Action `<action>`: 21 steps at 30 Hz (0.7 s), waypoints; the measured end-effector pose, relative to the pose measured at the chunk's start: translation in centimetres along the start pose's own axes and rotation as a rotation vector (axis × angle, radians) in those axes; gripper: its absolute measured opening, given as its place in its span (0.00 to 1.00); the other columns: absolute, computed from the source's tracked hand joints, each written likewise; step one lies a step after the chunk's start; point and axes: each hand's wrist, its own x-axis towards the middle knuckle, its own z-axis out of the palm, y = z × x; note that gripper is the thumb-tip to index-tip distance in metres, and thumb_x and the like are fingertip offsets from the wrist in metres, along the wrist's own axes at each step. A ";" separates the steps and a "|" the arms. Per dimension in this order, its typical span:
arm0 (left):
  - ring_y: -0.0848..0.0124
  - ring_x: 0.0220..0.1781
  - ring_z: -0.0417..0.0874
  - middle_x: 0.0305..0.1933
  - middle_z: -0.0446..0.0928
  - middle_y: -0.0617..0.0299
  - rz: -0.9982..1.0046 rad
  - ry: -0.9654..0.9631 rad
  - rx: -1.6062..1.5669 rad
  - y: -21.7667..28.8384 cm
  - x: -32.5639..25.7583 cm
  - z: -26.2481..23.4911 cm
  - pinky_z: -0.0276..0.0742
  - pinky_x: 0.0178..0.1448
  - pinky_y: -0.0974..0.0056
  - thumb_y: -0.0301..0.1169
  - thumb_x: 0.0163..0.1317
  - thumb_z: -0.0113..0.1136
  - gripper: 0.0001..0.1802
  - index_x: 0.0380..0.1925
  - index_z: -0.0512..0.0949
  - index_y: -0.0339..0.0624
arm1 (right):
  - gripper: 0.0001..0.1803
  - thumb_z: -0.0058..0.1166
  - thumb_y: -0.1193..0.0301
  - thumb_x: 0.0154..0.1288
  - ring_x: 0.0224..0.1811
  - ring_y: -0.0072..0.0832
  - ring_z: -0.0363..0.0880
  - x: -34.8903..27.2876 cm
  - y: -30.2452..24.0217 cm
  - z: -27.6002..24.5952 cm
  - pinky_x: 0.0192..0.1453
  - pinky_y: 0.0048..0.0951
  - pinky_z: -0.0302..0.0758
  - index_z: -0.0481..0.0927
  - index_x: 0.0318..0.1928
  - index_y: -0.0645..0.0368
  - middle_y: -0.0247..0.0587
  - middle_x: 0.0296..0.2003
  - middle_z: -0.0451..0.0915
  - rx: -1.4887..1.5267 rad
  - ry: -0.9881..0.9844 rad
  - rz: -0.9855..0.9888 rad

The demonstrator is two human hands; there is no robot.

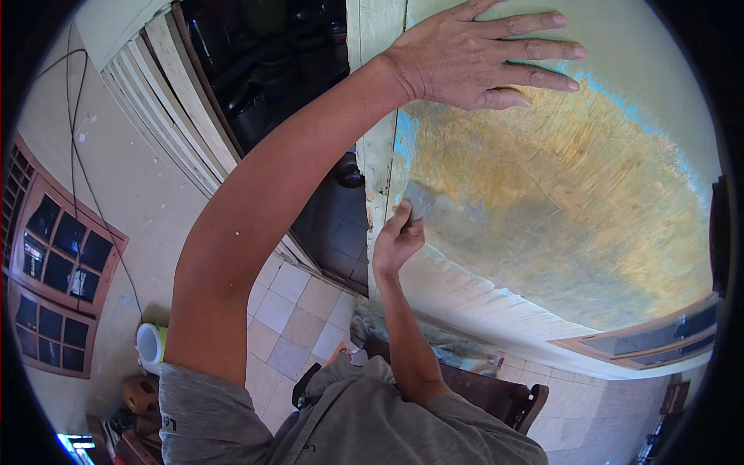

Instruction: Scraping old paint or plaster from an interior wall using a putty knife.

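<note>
The left hand [480,58] lies flat against the wall [558,201] at the top centre of the frame, palm to the surface, fingers straight and spread toward the right, thumb tucked below them. Its grip is released; it holds nothing and only presses on the wall. The left arm runs from the shoulder at lower left up in a long bent diagonal to that hand.

The right hand [397,244] is near the middle of the frame, below the left, with its forearm rising almost straight from the lower edge. Its fingers are clenched around a small grey scraping pad [419,200], which sits against the wall just beside the vertical wooden frame post [377,155].

Across the centre right the wall is worn to yellow-brown, with pale paint and traces of blue around it. A tiled floor [298,318] shows at lower centre, a dark wooden chair [504,395] below the right forearm, and a paned window [58,263] at the left edge.
</note>
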 end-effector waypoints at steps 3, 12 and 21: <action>0.63 0.88 0.39 0.87 0.42 0.69 0.027 0.043 -0.015 0.7 1.2 -0.4 0.29 0.88 0.41 0.57 0.73 0.48 0.38 0.80 0.51 0.72 | 0.18 0.52 0.64 0.80 0.26 0.13 0.64 1.2 3.0 -0.1 0.29 0.25 0.62 0.79 0.34 0.66 0.25 0.23 0.72 -0.064 0.016 -0.031; 0.63 0.88 0.40 0.87 0.43 0.69 0.025 0.092 0.039 0.6 0.5 1.5 0.30 0.88 0.41 0.58 0.74 0.47 0.37 0.80 0.52 0.73 | 0.18 0.53 0.64 0.80 0.26 0.12 0.65 1.6 4.6 0.8 0.29 0.24 0.62 0.78 0.33 0.66 0.25 0.23 0.73 0.010 0.040 -0.065; 0.63 0.88 0.39 0.87 0.42 0.69 0.039 0.139 -0.069 0.1 0.1 2.5 0.30 0.89 0.41 0.58 0.74 0.47 0.37 0.80 0.52 0.74 | 0.18 0.53 0.65 0.79 0.25 0.15 0.66 1.4 7.6 0.0 0.28 0.25 0.65 0.79 0.33 0.67 0.27 0.21 0.73 -0.071 0.023 0.002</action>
